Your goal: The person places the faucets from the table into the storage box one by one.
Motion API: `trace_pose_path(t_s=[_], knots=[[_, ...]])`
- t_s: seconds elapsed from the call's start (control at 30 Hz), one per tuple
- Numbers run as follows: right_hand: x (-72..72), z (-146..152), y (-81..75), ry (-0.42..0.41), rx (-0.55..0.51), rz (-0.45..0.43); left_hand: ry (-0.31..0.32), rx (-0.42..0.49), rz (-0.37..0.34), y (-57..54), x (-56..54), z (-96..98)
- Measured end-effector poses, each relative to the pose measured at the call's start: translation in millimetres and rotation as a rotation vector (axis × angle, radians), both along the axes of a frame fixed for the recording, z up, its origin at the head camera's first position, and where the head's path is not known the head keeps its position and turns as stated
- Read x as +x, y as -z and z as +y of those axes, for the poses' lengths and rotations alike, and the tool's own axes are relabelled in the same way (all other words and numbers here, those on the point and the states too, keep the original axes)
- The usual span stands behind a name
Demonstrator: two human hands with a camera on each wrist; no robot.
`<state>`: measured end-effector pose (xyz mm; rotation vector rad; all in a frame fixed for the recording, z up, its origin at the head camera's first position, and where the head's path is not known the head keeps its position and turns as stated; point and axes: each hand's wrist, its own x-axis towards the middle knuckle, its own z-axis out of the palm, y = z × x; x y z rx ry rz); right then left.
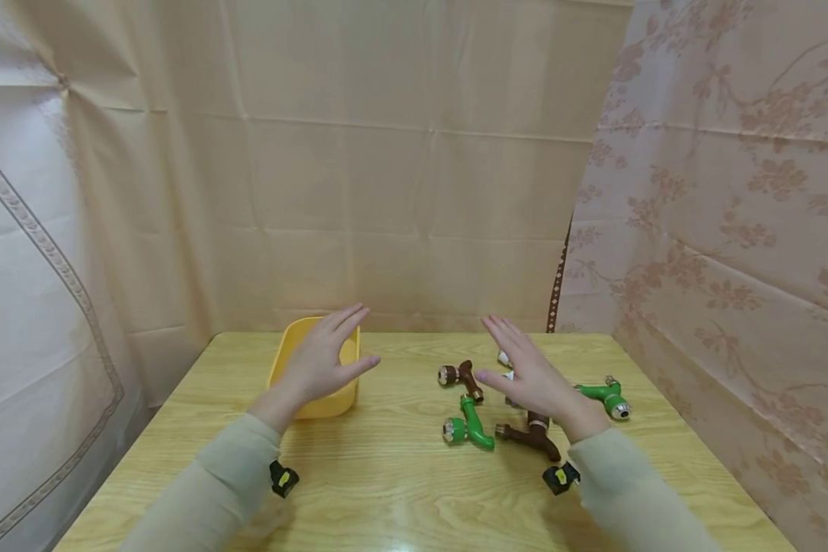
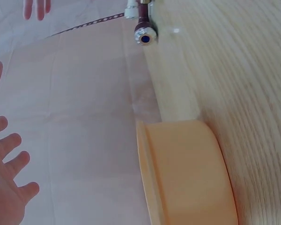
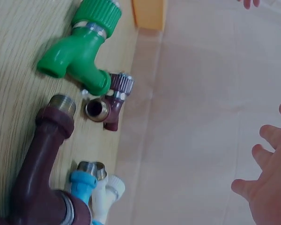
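Note:
My left hand (image 1: 315,366) hovers over the yellow plastic bin (image 1: 324,406), its fingers straight and thumb spread, holding nothing. The right hand (image 1: 534,381) is raised over a group of plastic taps, likewise with straight fingers and nothing in its grasp. A small brown tap (image 1: 464,376) and a green tap (image 1: 476,429) lie left of it. Below it is a larger brown tap (image 1: 534,438); another green tap (image 1: 607,395) lies to its right. In the right wrist view a blue tap (image 3: 83,185) and a white tap (image 3: 103,199) show; the head view mostly hides them behind the hand.
The bin and taps are on a wood-grain table (image 1: 386,475). A beige curtain (image 1: 400,192) hangs behind its far edge, with a flowered cloth (image 1: 745,230) on the right and a pale cloth (image 1: 34,307) on the left.

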<state>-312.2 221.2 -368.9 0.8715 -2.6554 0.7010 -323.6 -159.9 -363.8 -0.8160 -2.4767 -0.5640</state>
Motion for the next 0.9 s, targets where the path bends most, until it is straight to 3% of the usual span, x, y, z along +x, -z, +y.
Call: trace_pose_path(t_s=[0.23,0.57,0.9], knots=[[-2.4,-4.8,2.0,-0.054,-0.158,-0.027,-0.017,0.121,-0.038,-5.1,-3.1,-9.6],[-7.1,-14.6,1.8,-0.048,-0.303,-0.074,-0.041,0.297,-0.098,-7.9,-11.9,-24.0],[-15.8,-27.4,4.6,-0.144,-0.465,-0.1,-0.07,0.477,-0.135,-6.3,-20.6,-38.4]])
